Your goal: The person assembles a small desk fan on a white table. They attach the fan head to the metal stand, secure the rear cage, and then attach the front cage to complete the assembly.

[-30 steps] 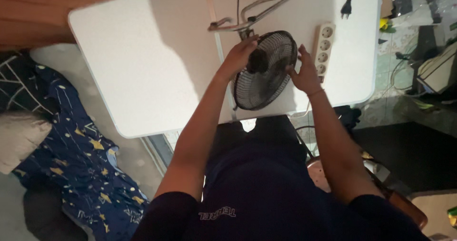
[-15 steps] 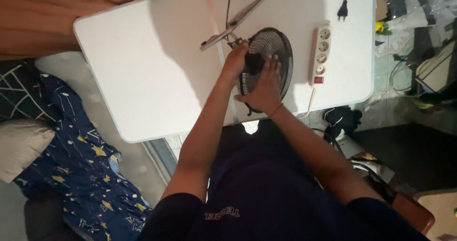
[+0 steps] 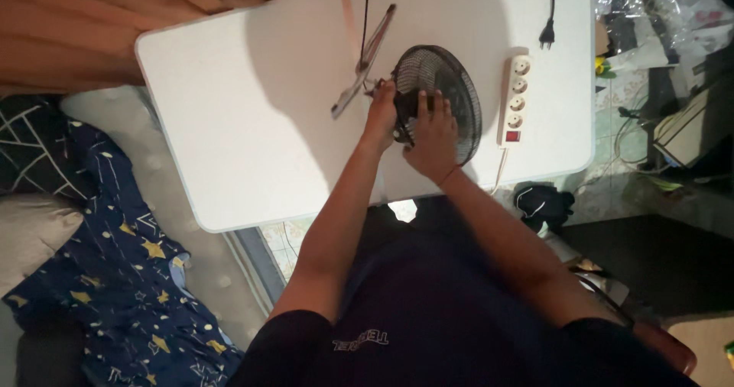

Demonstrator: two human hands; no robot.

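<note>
A small black fan (image 3: 451,89) with a wire grille lies on a white folding table (image 3: 252,112), its metal tube stand (image 3: 365,58) sticking out to the left. My left hand (image 3: 380,112) grips the fan where the stand joins the motor housing. My right hand (image 3: 430,135) rests flat over the back of the grille and the black motor housing, fingers spread. A black cord runs from the fan up off the table's far edge.
A white power strip (image 3: 514,100) with a red switch lies right of the fan, a loose black plug (image 3: 546,32) above it. A dark blue patterned blanket (image 3: 115,265) lies on the floor at left. Cables and clutter fill the floor at right.
My right hand has shifted from the grille's rim onto the back of the fan. The fan has turned, and its stand now points more upright along the table.
</note>
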